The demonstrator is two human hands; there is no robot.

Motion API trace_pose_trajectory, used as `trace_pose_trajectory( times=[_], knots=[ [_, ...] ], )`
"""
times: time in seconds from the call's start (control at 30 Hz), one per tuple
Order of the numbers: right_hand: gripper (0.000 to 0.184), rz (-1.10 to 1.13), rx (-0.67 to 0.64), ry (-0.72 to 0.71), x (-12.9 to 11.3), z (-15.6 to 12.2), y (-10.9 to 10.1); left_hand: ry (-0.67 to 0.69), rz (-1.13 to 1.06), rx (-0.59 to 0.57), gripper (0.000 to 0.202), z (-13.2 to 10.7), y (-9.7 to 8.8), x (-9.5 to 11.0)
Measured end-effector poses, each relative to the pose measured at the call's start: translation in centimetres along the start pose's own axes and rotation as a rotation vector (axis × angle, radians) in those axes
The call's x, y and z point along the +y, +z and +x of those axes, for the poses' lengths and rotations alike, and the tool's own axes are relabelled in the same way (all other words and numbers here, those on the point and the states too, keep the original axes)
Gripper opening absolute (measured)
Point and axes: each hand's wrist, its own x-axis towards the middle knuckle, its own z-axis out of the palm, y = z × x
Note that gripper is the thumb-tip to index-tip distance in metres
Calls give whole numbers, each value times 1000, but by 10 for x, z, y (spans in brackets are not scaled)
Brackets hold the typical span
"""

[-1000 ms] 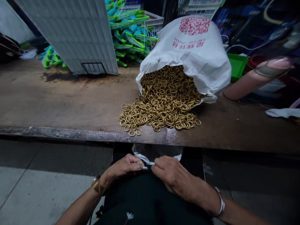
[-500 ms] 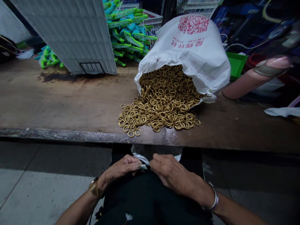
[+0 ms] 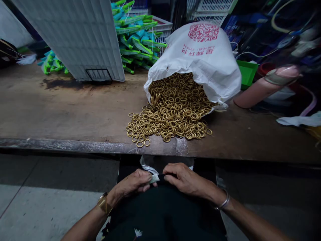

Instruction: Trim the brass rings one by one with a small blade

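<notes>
Both hands are low in the head view, over my lap in front of the bench edge. My left hand point(image 3: 137, 180) pinches a small pale, flat strip point(image 3: 154, 179) between thumb and fingers; its material is unclear. My right hand point(image 3: 185, 179) is closed, thumb and index finger on a dark cloth edge point(image 3: 162, 178) beside the strip. White sheeting point(image 3: 147, 166) shows just beyond my fingers, partly hidden in shadow. On the bench in front lies a heap of brass-coloured rings point(image 3: 170, 117), spilling from the mouth of a white sack point(image 3: 200, 57) with red print.
The wooden bench point(image 3: 75, 110) spans the view. A grey-white ribbed panel point(image 3: 82, 43) stands at left, with green and blue plastic pieces point(image 3: 137, 43) behind it. A pink bottle point(image 3: 265, 87) leans at right near a green tray point(image 3: 247, 73). White crates point(image 3: 213, 6) are stacked behind.
My right hand has shifted slightly right and turned, so its thumb now shows. More of the pale strip is visible in my left hand. The view has moved a little.
</notes>
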Motion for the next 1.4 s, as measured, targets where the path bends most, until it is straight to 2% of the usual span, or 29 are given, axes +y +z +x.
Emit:
trace_pose_trajectory(
  times=[0.2, 0.47, 0.67, 0.8, 0.97, 1.03, 1.17, 1.4],
  knots=[
    [19, -29, 20, 14, 7, -1, -5, -35, 57, -27, 43, 1, -3, 2],
    [20, -100, -87, -95, -1, 9, -15, -46, 142, -65, 47, 1, -3, 3],
    [20, -48, -81, -122, -8, 15, 0, -34, 83, -49, 47, 1, -2, 0],
    [22, 45, -60, -58, -3, 18, 4, -29, 52, -27, 46, 0, -2, -2],
    [27, 195, 3, 76, 2, 16, -17, -39, 60, -25, 45, -2, -1, 3],
    [26, 208, -10, 96, 3, 14, -21, -32, 56, -25, 45, -1, -1, 4],
    [25, 191, -65, 92, 8, 12, -13, -31, 40, -11, 46, -1, 0, 2],
    [25, 161, -66, 80, 13, 16, -1, -54, 42, 8, 49, 0, 2, 3]
  ],
)
